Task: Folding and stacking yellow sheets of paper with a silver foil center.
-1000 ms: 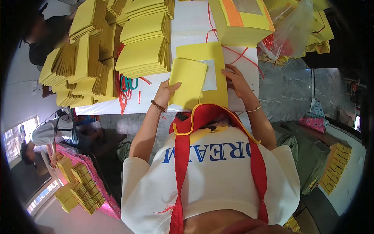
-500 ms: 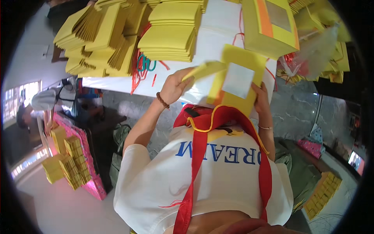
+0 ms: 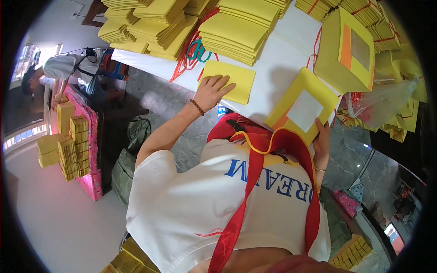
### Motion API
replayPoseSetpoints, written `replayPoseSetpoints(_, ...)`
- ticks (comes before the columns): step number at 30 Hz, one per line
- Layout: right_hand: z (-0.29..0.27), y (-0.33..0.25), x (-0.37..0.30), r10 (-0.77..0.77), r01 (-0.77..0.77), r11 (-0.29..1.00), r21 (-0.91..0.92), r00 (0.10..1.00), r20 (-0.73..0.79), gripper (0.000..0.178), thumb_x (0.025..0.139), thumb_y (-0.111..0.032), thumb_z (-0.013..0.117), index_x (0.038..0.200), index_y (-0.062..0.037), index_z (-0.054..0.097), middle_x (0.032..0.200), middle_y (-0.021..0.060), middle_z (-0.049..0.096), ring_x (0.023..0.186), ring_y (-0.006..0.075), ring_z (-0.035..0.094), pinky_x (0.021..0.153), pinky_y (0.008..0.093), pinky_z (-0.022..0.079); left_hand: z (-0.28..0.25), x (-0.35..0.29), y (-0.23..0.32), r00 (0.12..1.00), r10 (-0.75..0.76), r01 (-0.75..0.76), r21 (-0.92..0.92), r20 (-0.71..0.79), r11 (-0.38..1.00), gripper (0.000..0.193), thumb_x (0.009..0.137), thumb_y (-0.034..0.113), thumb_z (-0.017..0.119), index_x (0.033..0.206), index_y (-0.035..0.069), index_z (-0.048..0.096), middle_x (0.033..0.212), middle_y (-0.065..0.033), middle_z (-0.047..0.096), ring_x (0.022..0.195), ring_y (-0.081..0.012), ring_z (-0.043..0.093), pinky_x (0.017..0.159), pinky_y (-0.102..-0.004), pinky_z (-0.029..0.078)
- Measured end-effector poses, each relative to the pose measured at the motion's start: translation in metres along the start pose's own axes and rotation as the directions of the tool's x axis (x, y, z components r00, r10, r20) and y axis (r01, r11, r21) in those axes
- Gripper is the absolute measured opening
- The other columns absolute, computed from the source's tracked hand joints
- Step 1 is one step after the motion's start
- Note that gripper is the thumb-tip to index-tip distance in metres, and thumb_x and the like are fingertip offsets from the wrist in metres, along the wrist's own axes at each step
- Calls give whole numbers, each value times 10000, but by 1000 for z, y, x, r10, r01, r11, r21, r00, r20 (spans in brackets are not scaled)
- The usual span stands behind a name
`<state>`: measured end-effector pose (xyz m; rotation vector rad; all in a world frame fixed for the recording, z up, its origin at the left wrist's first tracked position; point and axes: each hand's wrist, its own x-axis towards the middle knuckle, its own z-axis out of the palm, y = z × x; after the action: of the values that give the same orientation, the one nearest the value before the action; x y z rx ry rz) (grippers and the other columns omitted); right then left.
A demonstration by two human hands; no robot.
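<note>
Flat on a yellow paper piece (image 3: 240,84) near the table's front edge lies my left hand (image 3: 213,92), its fingers spread over the paper. My right hand (image 3: 321,139) grips the near right edge of a yellow paper sheet (image 3: 291,101) with a pale grey rectangle and an orange strip on it. That sheet lies partly over the front edge, close to my apron (image 3: 236,132). Green-handled scissors (image 3: 197,51) rest just beyond the left hand, among red ties (image 3: 187,61).
Stacks of folded yellow paper (image 3: 232,36) line the far side of the white table (image 3: 284,54). A tall yellow block (image 3: 339,54) stands at the right, beside a clear plastic bag (image 3: 380,102). At far left a person (image 3: 68,66) works at a pink-covered table (image 3: 94,157).
My left hand has put the folded yellow piece down on the table and now lies flat on it. The right hand still holds the sheet. The view has turned and shifted.
</note>
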<state>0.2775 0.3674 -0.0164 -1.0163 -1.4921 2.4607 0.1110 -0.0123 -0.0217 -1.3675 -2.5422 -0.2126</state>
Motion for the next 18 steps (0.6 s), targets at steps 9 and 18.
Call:
replayPoseSetpoints(9,3,4,-6,-28,28,1000,2,998,-50,380,882,-92,538,1224,1,402,1136,95,537,999,194,556,838,315,473,-6,6,6,997,-6,15,-119,81,993,559,776,391,575,1271,160,457,1266,-101,450,1144,-277,415,916,-425,337)
replayPoseSetpoints(18,11,8,-2,-29,31,998,59,999,-42,422,867,-103,564,1232,1,382,1108,103,540,971,193,570,811,315,489,-6,26,25,995,-105,104,-82,-4,991,471,801,381,585,1198,134,528,1278,-120,441,1151,-317,399,932,-491,310)
